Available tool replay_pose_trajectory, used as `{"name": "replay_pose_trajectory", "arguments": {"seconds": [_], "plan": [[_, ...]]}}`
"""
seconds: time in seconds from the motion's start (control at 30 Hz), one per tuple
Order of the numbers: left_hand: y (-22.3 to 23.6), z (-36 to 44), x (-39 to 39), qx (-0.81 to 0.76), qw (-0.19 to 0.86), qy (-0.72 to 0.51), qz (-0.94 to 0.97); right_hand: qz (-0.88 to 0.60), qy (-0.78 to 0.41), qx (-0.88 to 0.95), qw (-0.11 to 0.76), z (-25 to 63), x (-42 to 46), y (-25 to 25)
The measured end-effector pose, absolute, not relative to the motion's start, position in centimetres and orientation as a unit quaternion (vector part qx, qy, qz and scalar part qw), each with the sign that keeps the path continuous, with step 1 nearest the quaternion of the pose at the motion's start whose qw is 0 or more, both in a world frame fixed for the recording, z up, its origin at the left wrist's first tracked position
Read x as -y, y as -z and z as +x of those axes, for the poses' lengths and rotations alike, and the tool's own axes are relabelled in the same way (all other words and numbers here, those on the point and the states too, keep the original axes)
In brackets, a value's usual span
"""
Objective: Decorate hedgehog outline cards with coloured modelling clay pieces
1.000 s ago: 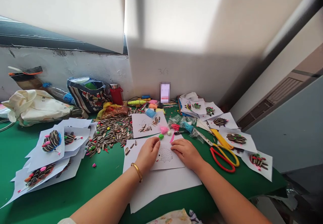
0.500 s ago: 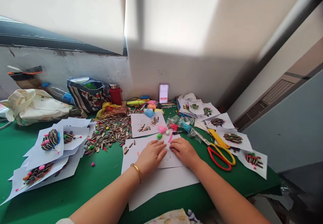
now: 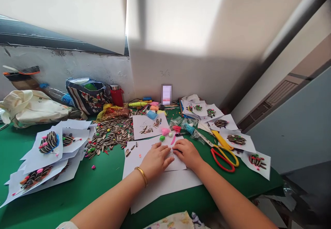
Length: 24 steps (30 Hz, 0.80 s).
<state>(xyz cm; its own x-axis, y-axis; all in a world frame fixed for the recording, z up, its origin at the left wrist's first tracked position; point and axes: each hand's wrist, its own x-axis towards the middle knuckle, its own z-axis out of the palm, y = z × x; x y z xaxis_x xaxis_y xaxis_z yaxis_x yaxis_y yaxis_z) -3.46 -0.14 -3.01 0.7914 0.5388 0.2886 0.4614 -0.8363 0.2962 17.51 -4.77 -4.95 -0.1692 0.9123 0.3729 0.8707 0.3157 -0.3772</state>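
My left hand [image 3: 156,160], with a gold bangle [image 3: 141,176] on its wrist, lies flat on a white sheet with a drawn hedgehog outline [image 3: 178,164]. My right hand [image 3: 187,154] rests beside it on the same sheet, fingertips almost meeting those of my left hand. The hands hide most of the outline. Just beyond my fingers lie a green clay ball [image 3: 162,138], a pink clay lump [image 3: 166,131] and a thin pink strip [image 3: 173,139]. Neither hand visibly holds anything.
A heap of striped sunflower seeds [image 3: 111,136] lies left of the sheets on the green table [image 3: 103,184]. Finished seed-and-clay hedgehog pictures [image 3: 49,143] lie at left, with more [image 3: 236,139] at right. Red-and-yellow scissors [image 3: 222,160] and a yellow utility knife [image 3: 219,139] lie right.
My left hand has slid right toward my right hand, and together they now cover most of the hedgehog outline. The whole view has also shifted slightly.
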Motion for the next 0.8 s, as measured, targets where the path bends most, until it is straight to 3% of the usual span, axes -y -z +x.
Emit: {"name": "replay_pose_trajectory", "arguments": {"seconds": [0.8], "plan": [[2.0, -2.5, 1.1, -0.283, 0.051, -0.145, 0.947, -0.627, -0.04, 0.728, 0.276, 17.8, 4.2, 5.5]]}}
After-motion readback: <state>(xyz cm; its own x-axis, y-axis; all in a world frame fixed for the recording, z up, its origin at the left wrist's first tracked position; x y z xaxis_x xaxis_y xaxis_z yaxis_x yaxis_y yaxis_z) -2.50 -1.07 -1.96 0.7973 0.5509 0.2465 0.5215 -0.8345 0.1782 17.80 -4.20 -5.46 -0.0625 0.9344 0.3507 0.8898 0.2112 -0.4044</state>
